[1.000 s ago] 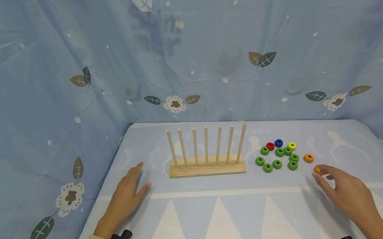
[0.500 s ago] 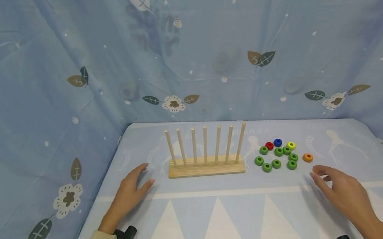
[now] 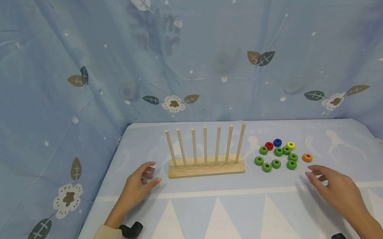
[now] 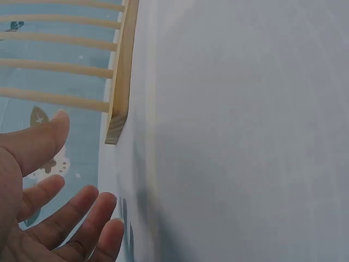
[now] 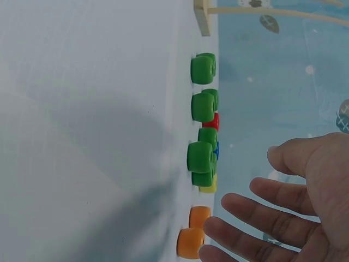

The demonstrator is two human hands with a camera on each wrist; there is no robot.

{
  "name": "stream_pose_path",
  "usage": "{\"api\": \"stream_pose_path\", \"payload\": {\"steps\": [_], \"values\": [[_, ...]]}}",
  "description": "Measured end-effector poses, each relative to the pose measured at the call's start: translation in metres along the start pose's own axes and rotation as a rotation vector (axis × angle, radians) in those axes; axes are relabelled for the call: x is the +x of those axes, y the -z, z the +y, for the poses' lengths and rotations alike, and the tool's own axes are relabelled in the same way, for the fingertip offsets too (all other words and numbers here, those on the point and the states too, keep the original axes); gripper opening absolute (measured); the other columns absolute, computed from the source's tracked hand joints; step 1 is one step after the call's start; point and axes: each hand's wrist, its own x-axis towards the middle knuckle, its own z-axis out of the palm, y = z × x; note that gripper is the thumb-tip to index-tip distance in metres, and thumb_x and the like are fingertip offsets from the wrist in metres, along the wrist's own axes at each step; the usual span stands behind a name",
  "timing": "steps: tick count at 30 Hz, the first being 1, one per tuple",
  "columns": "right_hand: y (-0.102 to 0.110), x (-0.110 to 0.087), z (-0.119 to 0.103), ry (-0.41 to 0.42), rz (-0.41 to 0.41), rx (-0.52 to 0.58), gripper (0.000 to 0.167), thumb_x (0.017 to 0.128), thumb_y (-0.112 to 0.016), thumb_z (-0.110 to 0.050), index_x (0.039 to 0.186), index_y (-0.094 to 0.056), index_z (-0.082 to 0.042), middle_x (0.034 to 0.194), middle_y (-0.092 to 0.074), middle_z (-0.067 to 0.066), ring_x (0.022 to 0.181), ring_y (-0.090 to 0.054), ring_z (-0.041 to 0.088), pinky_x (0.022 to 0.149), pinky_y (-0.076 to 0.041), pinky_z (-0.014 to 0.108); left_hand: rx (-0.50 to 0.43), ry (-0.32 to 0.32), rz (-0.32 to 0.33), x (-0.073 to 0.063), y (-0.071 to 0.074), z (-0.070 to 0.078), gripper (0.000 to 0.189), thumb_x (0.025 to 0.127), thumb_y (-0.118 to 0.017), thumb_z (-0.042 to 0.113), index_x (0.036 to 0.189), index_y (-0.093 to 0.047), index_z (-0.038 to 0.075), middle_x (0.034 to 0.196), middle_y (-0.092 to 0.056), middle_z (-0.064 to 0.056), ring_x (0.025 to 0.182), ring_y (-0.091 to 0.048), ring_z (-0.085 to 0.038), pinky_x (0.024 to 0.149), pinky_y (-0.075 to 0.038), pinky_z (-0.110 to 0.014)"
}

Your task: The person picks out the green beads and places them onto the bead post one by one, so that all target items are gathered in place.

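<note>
My left hand [image 3: 136, 188] is held above the table just left of a wooden peg rack [image 3: 206, 169], fingers loosely bent and nothing in them. Its thumb points toward the rack's end in the left wrist view. To the right of the rack lie several green beads [image 3: 276, 164], with a red bead [image 3: 269, 146], a blue bead [image 3: 277, 142] and a yellow bead [image 3: 290, 145] behind. My right hand [image 3: 339, 189] hovers near an orange bead [image 3: 307, 157], fingers relaxed and empty. A second orange bead [image 5: 191, 243] shows in the right wrist view; in the head view the hand hides it.
The rack's upright pegs [image 3: 206, 145] carry no beads. A pale patterned cloth [image 3: 221, 226] covers the table. Blue printed curtains [image 3: 218, 45] stand close behind and on both sides.
My left hand has moved right, closer to the rack. My right hand has shifted slightly left; the orange bead seen at its fingertips earlier is now out of sight in the head view.
</note>
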Motion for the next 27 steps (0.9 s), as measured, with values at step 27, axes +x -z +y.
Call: {"api": "stream_pose_path", "payload": {"steps": [27], "values": [[-0.016, 0.005, -0.012, -0.050, -0.021, 0.194, 0.042, 0.101, -0.069, -0.031, 0.130, -0.066, -0.001, 0.115, -0.070, 0.025, 0.098, -0.068, 0.040, 0.069, -0.057, 0.046, -0.084, 0.089, -0.082, 0.026, -0.025, 0.010, 0.066, 0.088, -0.085, 0.023, 0.146, -0.055, 0.012, 0.124, -0.066, -0.008, 0.093, -0.063, -0.017, 0.081, -0.050, -0.039]]}}
